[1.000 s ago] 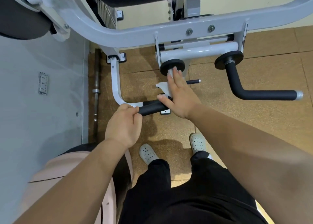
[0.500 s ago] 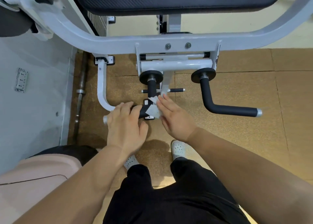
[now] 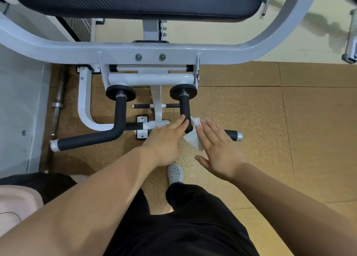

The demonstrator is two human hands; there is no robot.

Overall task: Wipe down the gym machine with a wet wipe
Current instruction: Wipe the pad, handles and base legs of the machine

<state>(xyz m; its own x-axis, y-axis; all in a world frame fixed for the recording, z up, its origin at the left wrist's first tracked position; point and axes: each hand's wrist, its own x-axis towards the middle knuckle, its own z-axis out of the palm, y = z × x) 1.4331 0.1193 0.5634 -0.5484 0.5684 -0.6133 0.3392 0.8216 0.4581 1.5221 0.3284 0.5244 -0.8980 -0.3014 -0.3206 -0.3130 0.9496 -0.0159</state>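
**A:** Where's the wet wipe point(image 3: 195, 139) right now? And how would you grab it?

**B:** It's draped over the bend of the machine's right-side handle point(image 3: 184, 108), hanging off the near side, right between the two hands. The right hand point(image 3: 220, 149) lies flat on it with its fingers straight, so the grip is released: it's pressing the wipe, not pinching it. The left hand point(image 3: 164, 141) is also loose, with its fingers point(image 3: 179, 123) stretched out against the bend of the bar. I can't tell what its thumb is doing.

**A:** So it's basically just stuck there?

**B:** Looks like it. My guess is it's thin, floppy and damp, weighs nothing and clings to the foam sleeve. It'll bunch up or slide off if you only push it with a flat palm. I'd curl the fingers round the bar with the wipe trapped underneath, then drag out towards the metal end cap point(image 3: 239, 136). The handle itself is rigid and bolted to the white frame point(image 3: 58, 50), so lean on it all you like. The other handle point(image 3: 92, 138) is bare.
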